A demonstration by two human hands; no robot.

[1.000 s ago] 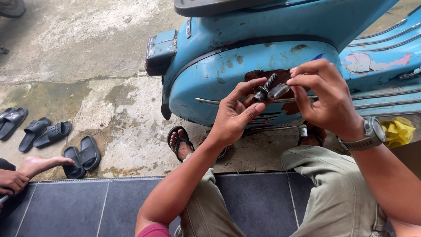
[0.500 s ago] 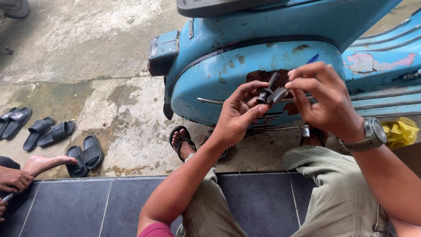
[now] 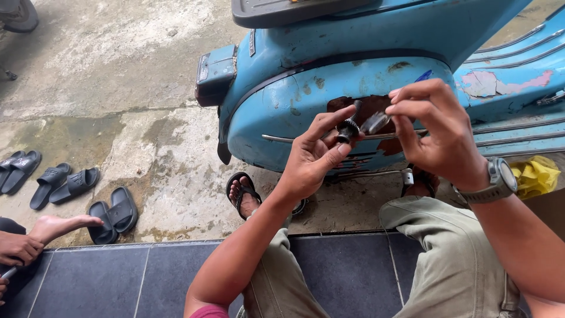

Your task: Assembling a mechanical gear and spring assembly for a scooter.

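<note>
My left hand [image 3: 312, 154] pinches a small dark threaded bolt-like part [image 3: 348, 125] between thumb and fingers, held upright in front of me. My right hand [image 3: 436, 131], with a watch on its wrist, grips a small grey metal piece [image 3: 375, 122] right next to the bolt, almost touching it. Both hands hover before the rusty patch on the side panel of a worn light blue scooter [image 3: 282, 115].
Several dark slides [image 3: 112, 215] lie on the stained concrete at left. Another person's foot [image 3: 56, 227] and hands rest at the lower left on the dark tiled step [image 3: 118, 282]. A yellow cloth [image 3: 535, 175] sits at right. My sandalled foot [image 3: 242, 194] is below the scooter.
Both hands have stayed close together; the bolt in my left hand has tipped more upright, and my right hand's piece has drawn slightly away from it.
</note>
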